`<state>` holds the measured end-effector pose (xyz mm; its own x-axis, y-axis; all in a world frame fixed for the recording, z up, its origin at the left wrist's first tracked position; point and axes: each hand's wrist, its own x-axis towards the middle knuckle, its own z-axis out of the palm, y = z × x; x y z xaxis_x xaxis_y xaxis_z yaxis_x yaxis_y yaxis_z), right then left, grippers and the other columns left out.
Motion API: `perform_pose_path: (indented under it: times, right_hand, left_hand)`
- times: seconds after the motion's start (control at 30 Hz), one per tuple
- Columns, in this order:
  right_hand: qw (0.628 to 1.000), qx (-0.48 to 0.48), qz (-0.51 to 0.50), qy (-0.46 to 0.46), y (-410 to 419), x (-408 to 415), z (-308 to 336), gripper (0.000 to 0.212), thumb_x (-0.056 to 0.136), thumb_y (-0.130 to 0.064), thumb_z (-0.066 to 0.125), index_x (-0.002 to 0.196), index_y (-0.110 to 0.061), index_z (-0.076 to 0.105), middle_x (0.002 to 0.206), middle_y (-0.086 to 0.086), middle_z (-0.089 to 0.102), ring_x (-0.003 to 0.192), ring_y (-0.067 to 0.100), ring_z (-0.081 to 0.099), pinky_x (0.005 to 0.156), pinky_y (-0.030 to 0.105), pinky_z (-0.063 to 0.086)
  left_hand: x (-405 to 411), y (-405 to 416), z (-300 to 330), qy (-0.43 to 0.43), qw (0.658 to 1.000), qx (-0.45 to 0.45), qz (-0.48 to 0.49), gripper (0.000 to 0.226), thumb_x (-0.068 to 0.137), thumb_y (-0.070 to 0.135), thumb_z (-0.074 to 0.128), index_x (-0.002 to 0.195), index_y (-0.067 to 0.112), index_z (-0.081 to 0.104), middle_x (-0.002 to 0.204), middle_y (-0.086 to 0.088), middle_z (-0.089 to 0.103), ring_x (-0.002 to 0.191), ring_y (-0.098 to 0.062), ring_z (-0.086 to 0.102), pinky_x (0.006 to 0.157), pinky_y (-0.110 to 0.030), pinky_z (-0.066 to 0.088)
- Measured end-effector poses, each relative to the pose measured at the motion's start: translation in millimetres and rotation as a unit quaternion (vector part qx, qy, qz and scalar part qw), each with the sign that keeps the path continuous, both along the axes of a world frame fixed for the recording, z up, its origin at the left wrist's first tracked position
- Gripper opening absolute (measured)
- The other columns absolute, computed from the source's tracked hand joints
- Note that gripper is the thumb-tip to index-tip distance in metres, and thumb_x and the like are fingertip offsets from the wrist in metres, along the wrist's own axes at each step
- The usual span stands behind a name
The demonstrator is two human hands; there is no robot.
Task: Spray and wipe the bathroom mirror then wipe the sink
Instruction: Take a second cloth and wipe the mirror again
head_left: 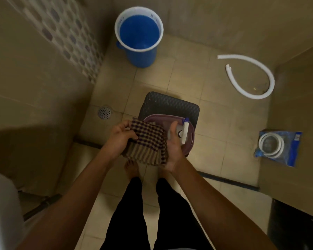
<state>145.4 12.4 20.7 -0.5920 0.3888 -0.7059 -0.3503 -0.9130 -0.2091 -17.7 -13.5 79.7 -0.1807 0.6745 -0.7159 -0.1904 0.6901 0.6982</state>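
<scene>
A brown and purple checked cloth (148, 141) is held between both hands over the floor. My left hand (119, 139) grips its upper left edge with the fingers closed on the fabric. My right hand (172, 150) lies under its right side, palm up, fingers partly spread. Just behind the cloth, a white spray bottle (183, 129) with a blue nozzle stands in a purple tub (189, 147) on a dark woven stool (170, 105). Neither mirror nor sink is clearly in view.
A blue bucket (139, 36) with a white rim stands at the back by the tiled wall. A white hose (251, 74) curls on the floor to the right, with a packaged hose (276, 147) nearer. A floor drain (104, 112) lies left of the stool. A white fixture (2, 204) sits at lower left.
</scene>
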Motion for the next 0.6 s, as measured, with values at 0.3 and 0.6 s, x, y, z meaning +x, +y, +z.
perform_pose_path:
  times: [0.3,0.6]
  right_hand:
    - [0.963,0.114,0.235,-0.066,5.3,-18.7,40.5,0.051,0.072,-0.006,0.077,0.122,-0.003,0.065,0.122,0.018,0.066,0.109,0.032,0.065,0.092,0.045,0.055]
    - [0.925,0.178,0.331,-0.048,-37.8,-83.3,95.9,0.032,0.083,0.007,0.067,0.11,-0.011,0.067,0.101,0.007,0.074,0.088,0.021,0.072,0.074,0.036,0.059]
  left_hand:
    - [-9.4,-52.2,27.4,0.172,0.982,0.037,0.068,0.023,0.083,-0.009,0.063,0.089,0.013,0.066,0.091,-0.007,0.073,0.085,-0.025,0.069,0.081,-0.046,0.057]
    - [-45.6,-141.0,66.5,0.168,0.963,0.037,0.209,0.007,0.087,0.011,0.07,0.092,0.014,0.066,0.088,-0.006,0.071,0.08,-0.02,0.067,0.067,-0.034,0.055]
